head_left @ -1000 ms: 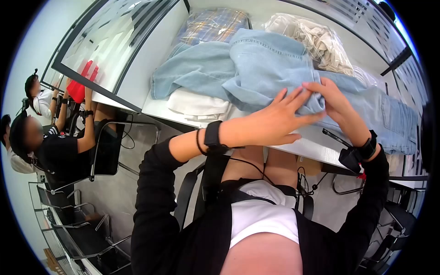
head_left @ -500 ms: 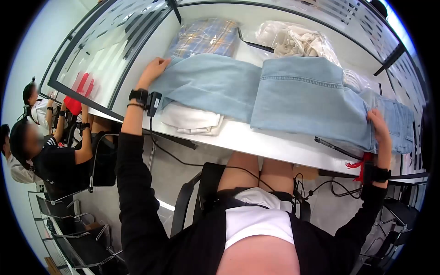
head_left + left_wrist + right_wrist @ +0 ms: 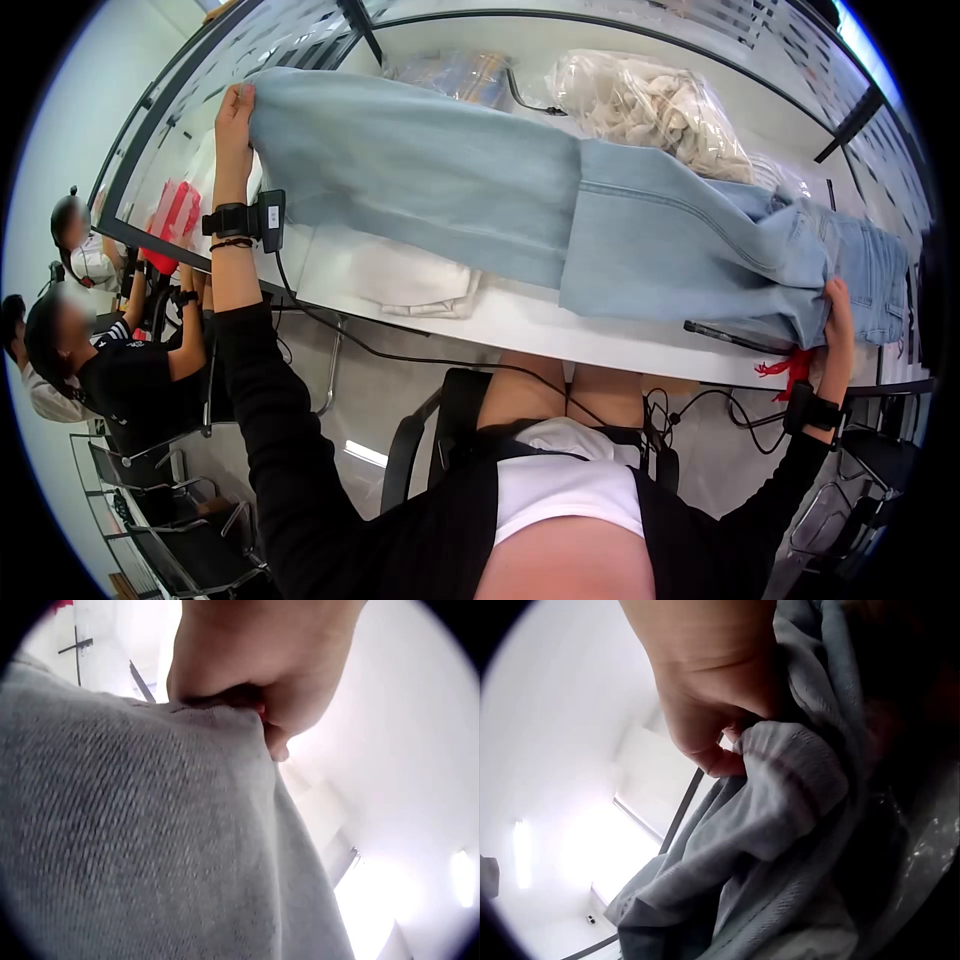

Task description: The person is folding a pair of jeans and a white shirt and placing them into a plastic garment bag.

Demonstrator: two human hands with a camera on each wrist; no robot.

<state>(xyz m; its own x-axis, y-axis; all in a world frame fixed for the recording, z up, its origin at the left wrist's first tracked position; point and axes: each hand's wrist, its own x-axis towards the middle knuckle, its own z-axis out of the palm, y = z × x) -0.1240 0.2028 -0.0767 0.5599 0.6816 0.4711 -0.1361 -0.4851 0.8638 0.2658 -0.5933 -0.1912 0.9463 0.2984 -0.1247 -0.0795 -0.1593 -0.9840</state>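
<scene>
Pale blue jeans (image 3: 430, 170) stretch across the desk in the head view, with one leg drawn out to the left and the pocketed part bunched at the right. My left hand (image 3: 235, 115) grips the far left end of that leg, raised near the partition. In the left wrist view the denim (image 3: 150, 817) hangs from the curled fingers of this hand. My right hand (image 3: 840, 310) pinches the near edge at the right. Gathered folds of the jeans (image 3: 780, 780) show between thumb and fingers in the right wrist view.
White folded cloth (image 3: 410, 285) lies under the leg's near side. Behind are a clear bag of cream fabric (image 3: 650, 110) and a bagged plaid item (image 3: 450, 75). A black stick (image 3: 735, 338) and red tassels (image 3: 795, 372) sit near the front edge. A cable (image 3: 400, 355) trails from my left wrist.
From together over the jeans, my hands have moved apart, left hand to the far left, right hand rightward. The leg is now pulled out and lifted at its left end, partly covering the plaid item.
</scene>
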